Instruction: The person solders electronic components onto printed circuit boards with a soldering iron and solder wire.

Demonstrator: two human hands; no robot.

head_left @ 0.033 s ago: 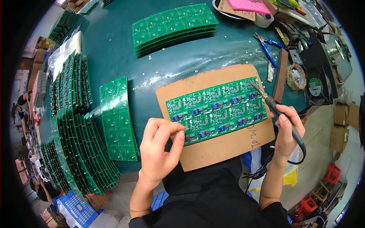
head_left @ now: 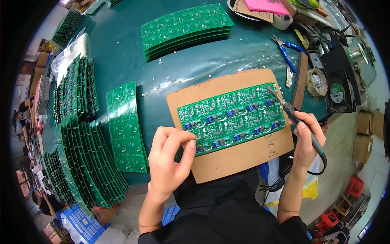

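A green circuit board panel (head_left: 233,118) with several blue components lies on a brown cardboard sheet (head_left: 227,166). My right hand (head_left: 308,140) is closed round the handle of a soldering iron (head_left: 289,109); its tip points at the panel's far right corner, and whether it touches cannot be told. At the panel's near left corner is my left hand (head_left: 170,156), thumb and forefinger brought together in a pinch. What sits between those fingertips, if anything, is too small to make out.
To the left stand many upright circuit boards (head_left: 87,162), with a flat pair of panels (head_left: 126,130) beside them. A board stack (head_left: 185,30) lies at the back. Blue-handled cutters (head_left: 288,55), a round solder dish (head_left: 317,82), a black fan unit (head_left: 339,91) and a solder spool (head_left: 357,55) stand right.
My left hand has shifted very slightly left, its fingertips drawing a little away from the panel's corner. The right hand and soldering iron look unmoved.
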